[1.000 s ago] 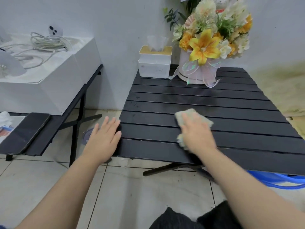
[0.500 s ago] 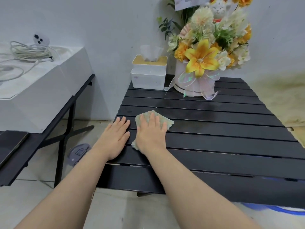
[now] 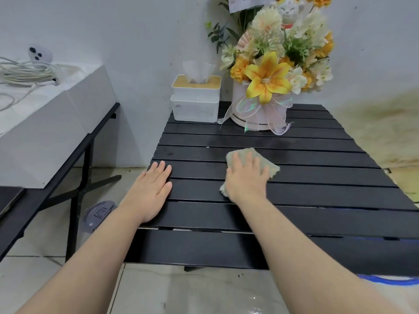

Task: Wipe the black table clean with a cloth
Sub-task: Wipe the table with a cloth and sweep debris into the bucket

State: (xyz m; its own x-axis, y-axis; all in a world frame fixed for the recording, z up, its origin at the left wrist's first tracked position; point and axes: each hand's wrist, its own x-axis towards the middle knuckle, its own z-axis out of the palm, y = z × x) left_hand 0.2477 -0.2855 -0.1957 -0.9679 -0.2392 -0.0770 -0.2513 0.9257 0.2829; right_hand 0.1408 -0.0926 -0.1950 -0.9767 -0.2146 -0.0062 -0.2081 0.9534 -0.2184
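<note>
The black slatted table fills my feed, its slats running left to right and its far edge against the white wall. A boxed flower arrangement stands at the middle of that far edge, with a white tissue box just beside it at the far left corner. The left hand rests flat at the left edge, fingers straight and close together, holding nothing. The right hand presses down near the table's middle, fingers straight and slightly spread, on the pale green cloth. The cloth lies flat, with one corner pointing toward the right edge. The hand covers too much of it for me to tell its long axis. Uncovered slats stretch from the cloth to the right and near edges.
</note>
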